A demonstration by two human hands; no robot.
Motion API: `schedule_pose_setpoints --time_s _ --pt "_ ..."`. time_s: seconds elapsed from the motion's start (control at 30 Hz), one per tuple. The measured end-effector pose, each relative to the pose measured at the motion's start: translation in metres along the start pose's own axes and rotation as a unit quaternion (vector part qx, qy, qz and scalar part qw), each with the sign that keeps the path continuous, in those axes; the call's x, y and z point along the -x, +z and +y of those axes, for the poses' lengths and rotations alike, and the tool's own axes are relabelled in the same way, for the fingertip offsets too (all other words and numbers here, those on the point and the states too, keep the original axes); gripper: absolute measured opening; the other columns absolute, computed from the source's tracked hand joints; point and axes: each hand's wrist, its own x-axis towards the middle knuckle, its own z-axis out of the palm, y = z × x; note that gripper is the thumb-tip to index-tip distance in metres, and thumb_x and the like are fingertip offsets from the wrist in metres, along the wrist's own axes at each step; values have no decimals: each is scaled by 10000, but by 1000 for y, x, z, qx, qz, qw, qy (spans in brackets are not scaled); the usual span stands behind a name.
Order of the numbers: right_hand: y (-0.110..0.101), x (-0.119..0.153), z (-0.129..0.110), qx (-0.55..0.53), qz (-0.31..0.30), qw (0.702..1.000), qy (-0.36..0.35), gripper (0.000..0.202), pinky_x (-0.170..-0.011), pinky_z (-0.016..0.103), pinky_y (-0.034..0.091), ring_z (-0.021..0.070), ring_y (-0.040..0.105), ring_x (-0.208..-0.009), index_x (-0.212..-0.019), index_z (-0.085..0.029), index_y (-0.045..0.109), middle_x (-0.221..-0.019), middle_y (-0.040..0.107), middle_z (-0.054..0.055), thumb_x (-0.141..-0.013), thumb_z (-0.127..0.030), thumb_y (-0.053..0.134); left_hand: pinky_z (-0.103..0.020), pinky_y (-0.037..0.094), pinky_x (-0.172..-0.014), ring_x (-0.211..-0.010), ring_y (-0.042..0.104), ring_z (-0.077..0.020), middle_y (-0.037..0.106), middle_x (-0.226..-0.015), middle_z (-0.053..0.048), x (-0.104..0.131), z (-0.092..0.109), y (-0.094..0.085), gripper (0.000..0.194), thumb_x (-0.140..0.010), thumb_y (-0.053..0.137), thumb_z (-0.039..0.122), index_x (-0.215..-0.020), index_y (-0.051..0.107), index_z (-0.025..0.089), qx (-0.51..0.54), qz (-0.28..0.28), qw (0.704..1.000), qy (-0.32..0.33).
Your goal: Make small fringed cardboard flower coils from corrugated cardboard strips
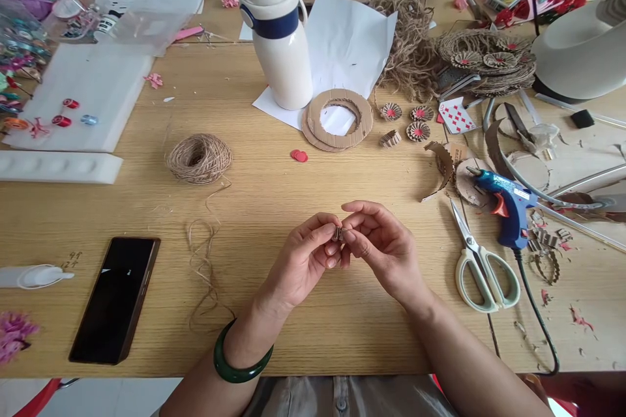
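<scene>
Both hands meet above the front middle of the table around a small piece of corrugated cardboard strip [337,233]. My left hand [306,254] pinches it between thumb and fingers. From the other side, the thumb and index finger of my right hand [384,251] close on its right end; the other fingers are loosely curled. Much of the strip is hidden by the fingertips. Beyond the hands lie red paper circles [299,156], a corrugated ring [390,138] and three pleated cardboard rosettes [418,131] with red centres. Two flat cardboard rings [362,118] overlap behind them.
Scissors [482,273] and a blue glue gun [511,208] with its cord lie to the right. A twine ball [199,158] with a loose tail and a phone [116,300] are left. A white bottle [281,45] stands behind; jute twine [405,39] heaps at back right.
</scene>
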Motion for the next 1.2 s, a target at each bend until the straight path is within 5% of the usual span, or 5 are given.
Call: schedule_pose_setpoints --time_s 1.2 --pt "-5 0 2 115 -6 993 -12 328 -576 245 589 116 654 -649 -1223 -230 546 -836 633 -3 -919 -292 651 -196 428 -515 -558 491 -74 554 -652 35 0 -2 0 154 -823 726 270 -921 654 177 -91 53 993 49"
